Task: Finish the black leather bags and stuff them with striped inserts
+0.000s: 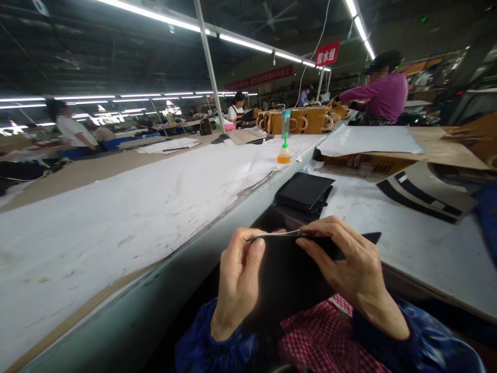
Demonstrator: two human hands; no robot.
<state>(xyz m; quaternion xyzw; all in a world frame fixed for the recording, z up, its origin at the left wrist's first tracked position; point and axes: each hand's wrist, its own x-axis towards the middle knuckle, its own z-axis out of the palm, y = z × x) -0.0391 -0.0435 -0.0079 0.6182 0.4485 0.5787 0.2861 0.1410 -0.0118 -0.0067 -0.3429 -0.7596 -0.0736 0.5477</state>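
Note:
A flat black leather-like piece (pixel 287 274) with a pale top edge is held upright above my lap, low in the middle of the view. My left hand (pixel 236 282) pinches its left upper corner, fingers closed on it. My right hand (pixel 349 264) grips the top edge on the right, fingers curled over it. Just beyond, a stack of similar black pieces (pixel 305 191) lies on the paper-covered worktable (pixel 407 233).
A long white conveyor table (pixel 135 207) runs away on the left. An orange glue bottle (pixel 284 150) stands on it. Tan bags (pixel 298 120) sit farther back. A person in purple (pixel 382 93) works at the right; others stand far left. Cardboard (pixel 438 147) lies right.

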